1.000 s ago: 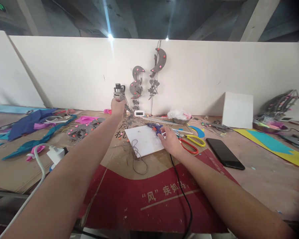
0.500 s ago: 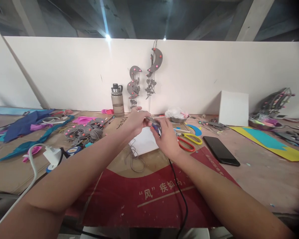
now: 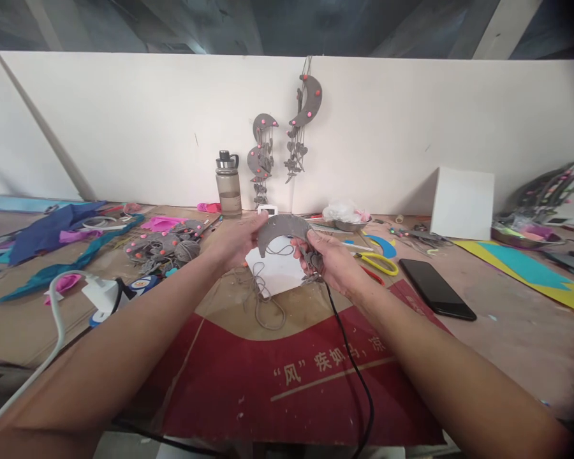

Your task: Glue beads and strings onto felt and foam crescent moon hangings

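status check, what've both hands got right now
Left hand and right hand both shut on grey crescent piece, held above white sheet. Grey cord dangles below. Black cable runs under right wrist.

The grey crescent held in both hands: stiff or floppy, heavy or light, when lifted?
The crescent probably stays fairly stiff: it keeps its arc between the left hand and right hand. It looks thin, so likely light. The cord trailing from it hangs limp and could snag.
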`<state>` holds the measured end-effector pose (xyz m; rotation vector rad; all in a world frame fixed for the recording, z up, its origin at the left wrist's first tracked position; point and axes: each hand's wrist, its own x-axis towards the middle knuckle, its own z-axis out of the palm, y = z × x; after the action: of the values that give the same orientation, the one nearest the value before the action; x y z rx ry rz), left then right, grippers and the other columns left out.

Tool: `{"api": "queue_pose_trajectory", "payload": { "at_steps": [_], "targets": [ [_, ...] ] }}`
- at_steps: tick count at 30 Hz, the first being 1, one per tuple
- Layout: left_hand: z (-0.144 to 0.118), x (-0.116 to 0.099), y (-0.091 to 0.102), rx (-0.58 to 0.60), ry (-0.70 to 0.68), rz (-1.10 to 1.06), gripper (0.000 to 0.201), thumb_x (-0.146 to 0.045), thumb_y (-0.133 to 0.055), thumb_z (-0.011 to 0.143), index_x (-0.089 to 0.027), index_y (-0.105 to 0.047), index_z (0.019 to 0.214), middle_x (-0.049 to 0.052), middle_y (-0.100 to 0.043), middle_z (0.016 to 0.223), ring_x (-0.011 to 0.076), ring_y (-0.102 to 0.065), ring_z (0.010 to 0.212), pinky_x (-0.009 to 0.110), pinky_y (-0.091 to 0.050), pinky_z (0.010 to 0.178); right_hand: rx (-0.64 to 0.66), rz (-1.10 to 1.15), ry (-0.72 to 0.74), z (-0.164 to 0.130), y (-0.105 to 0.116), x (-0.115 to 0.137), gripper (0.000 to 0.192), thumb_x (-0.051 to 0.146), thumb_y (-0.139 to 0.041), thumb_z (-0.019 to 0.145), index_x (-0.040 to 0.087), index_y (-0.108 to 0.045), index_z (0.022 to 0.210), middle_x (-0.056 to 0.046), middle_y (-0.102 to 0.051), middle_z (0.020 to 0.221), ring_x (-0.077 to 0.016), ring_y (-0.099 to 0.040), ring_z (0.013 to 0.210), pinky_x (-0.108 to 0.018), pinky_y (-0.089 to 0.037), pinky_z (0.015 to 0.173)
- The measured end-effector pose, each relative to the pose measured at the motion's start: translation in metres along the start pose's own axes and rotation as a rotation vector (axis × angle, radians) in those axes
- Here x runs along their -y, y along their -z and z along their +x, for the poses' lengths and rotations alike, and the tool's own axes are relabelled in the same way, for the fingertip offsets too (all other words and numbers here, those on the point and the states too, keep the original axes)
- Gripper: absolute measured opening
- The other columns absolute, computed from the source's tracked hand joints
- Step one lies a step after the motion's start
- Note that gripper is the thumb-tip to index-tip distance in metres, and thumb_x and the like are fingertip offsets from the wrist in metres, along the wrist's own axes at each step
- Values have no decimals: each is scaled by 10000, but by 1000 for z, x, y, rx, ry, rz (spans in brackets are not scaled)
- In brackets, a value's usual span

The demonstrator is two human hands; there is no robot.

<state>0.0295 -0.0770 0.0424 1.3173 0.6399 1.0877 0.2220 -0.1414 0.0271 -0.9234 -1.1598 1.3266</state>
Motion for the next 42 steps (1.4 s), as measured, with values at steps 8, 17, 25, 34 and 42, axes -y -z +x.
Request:
{"api": "queue_pose_trajectory", "payload": {
  "at_steps": [8, 17, 25, 34, 42],
  "targets": [
    [-4, 4, -2, 128, -6, -43, 310, -349, -768, 747, -99, -701, 916, 78, -706, 815, 99, -600, 605, 216, -415, 522, -108, -233, 269, 3, 4, -5, 348, 480, -720, 717, 206, -628, 910, 7, -609, 824, -114, -536, 725, -240, -457, 636],
    [-16, 10, -25, 33, 46, -6, 224, -169, -777, 696, -89, -661, 870, 54, -688, 708, 90, -597, 600, 214, -455, 572, -295, -540, 449, -1, 2, -5, 297, 333, -671, 775, 200, -589, 1028, -33, -630, 916, -166, -565, 784, -336, -463, 730],
    [-27, 16, -37, 194, 16, 101, 280, -223, -790, 682, -119, -666, 911, 52, -699, 825, 141, -670, 750, 256, -531, 679, -309, -1236, 952, -16, -3, 0, 107, 283, -645, 870, 273, -703, 960, -51, -652, 1014, -251, -528, 1008, -437, -349, 862],
    [-28, 20, -41, 230, 52, 105, 183, -154, -723, 709, -129, -672, 883, 31, -701, 839, 140, -683, 778, 278, -552, 773, -286, -1214, 849, -13, -3, -4, 114, 220, -510, 931, 191, -577, 843, -65, -627, 938, -234, -522, 954, -402, -318, 837],
    [-16, 22, -26, 122, 57, 19, 269, -140, -727, 715, -117, -670, 977, 92, -714, 996, 164, -696, 844, 305, -545, 797, -109, -691, 825, -24, -8, 1, 222, 336, -354, 997, 216, -486, 864, -23, -530, 844, -165, -508, 802, -335, -398, 751]
  ]
}}
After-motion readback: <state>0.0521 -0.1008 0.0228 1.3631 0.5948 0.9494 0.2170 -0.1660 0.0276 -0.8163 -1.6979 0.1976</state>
